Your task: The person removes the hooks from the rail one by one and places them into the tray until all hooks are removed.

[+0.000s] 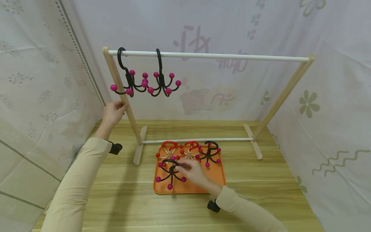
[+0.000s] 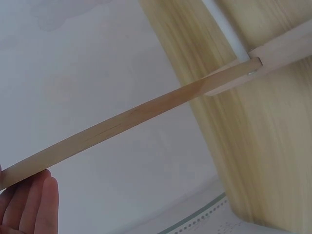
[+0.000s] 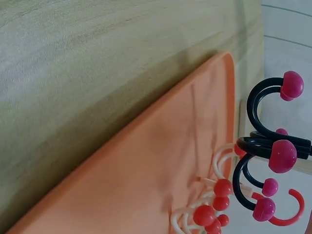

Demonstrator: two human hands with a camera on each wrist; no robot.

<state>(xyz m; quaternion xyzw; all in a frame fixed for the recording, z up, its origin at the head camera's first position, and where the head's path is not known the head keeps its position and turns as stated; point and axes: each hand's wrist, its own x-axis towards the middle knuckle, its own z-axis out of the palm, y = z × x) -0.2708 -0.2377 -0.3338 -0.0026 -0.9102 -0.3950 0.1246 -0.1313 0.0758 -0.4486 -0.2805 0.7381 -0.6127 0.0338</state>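
Two black hangers with pink balls, one at the left [image 1: 129, 80] and one beside it [image 1: 161, 80], hang by their hooks from the rack's white top bar [image 1: 220, 56]. My left hand [image 1: 113, 112] grips the rack's left wooden post [image 1: 131, 120]; in the left wrist view the fingers [image 2: 46, 204] lie against that post [image 2: 131, 117]. Over the orange tray's front left, my right hand [image 1: 192, 172] pinches a black hanger [image 1: 171, 172] near its hook. The right wrist view shows this hanger's pink-tipped arms [image 3: 282, 156] above the tray [image 3: 126, 180].
On the tray [image 1: 189, 192] behind the right hand lie two hangers with red hooks [image 1: 169, 151] [image 1: 189, 153] and another black hanger [image 1: 209, 153]. The rack's lower bar [image 1: 197, 140] and right foot [image 1: 253, 143] are just behind and beside the tray. Patterned cloth surrounds the table.
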